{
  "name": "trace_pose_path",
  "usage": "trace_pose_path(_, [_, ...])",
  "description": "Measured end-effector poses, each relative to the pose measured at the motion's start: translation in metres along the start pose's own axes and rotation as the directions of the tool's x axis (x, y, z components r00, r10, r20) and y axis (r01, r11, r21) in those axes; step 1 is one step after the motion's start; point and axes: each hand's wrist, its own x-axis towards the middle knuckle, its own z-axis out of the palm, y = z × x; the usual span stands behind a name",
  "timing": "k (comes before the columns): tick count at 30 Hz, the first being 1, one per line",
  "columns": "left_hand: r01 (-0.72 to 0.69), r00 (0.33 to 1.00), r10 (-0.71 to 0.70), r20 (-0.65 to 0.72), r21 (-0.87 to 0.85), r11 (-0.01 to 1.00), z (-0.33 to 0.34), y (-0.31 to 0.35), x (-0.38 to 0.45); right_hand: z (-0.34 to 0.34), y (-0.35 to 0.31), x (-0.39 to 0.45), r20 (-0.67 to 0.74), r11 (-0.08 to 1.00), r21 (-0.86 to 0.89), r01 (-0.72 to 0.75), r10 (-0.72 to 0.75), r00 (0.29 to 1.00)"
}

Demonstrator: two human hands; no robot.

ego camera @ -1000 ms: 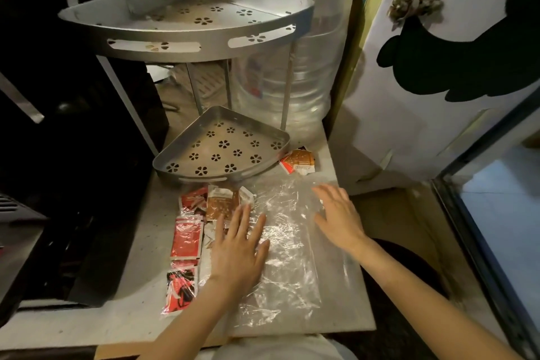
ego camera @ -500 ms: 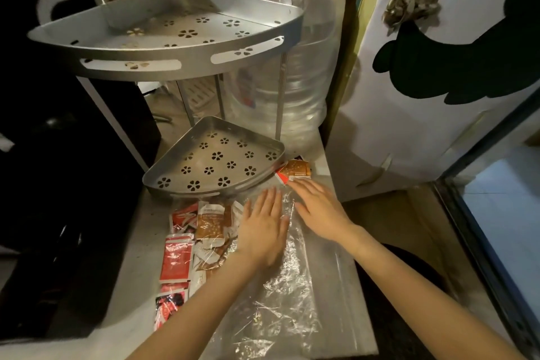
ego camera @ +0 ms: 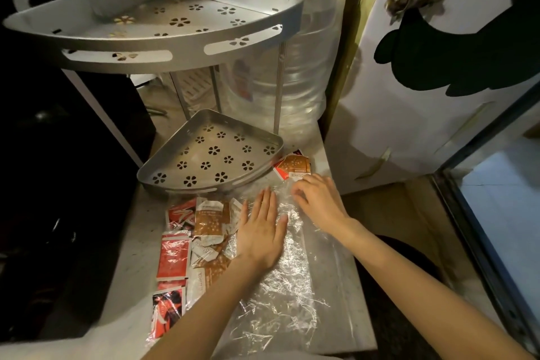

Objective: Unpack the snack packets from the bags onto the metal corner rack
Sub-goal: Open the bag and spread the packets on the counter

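Note:
A clear plastic bag (ego camera: 287,280) lies flat on the grey counter. My left hand (ego camera: 261,231) presses flat on it with straight fingers. My right hand (ego camera: 318,202) rests at the bag's far end with its fingers curled down onto the plastic, just below an orange packet (ego camera: 293,166). A pile of red and brown snack packets (ego camera: 190,245) lies left of my left hand, some under plastic. The two-tier metal corner rack stands behind: its lower shelf (ego camera: 210,152) and upper shelf (ego camera: 152,23) hold nothing.
A large clear water bottle (ego camera: 295,67) stands behind the rack on the right. A black appliance (ego camera: 58,184) borders the counter on the left. A white door panel (ego camera: 423,96) rises on the right. The counter's right edge (ego camera: 359,301) drops off beside my right forearm.
Both hands slid up the bag toward the rack. My right hand moved left and its fingers curled at the bag's far end. The view shifted closer.

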Motion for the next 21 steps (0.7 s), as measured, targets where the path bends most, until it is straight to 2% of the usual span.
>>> trace_pose_path(6, [-0.019, 1.0, 0.019, 0.004, -0.002, 1.0, -0.001, -0.002, 0.0, -0.01, 0.007, -0.008, -0.023, 0.988, 0.15, -0.04, 0.044, 0.999])
trace_pose_path(13, [-0.029, 0.999, 0.029, 0.012, -0.04, 0.999, -0.002, -0.003, -0.001, -0.016, 0.021, -0.02, -0.046, 0.917, 0.377, -0.134, 0.163, 0.985])
trace_pose_path(18, [-0.047, 0.999, 0.047, 0.001, -0.01, 0.999, -0.003, -0.005, -0.001, -0.019, 0.029, -0.028, -0.095, 0.761, 0.607, -0.23, 0.356, 0.93])
trace_pose_path(21, [-0.06, 0.998, 0.06, -0.004, 0.021, 0.998, -0.005, -0.004, -0.002, -0.021, 0.032, -0.033, -0.071, 0.645, 0.718, -0.261, 0.441, 0.895])
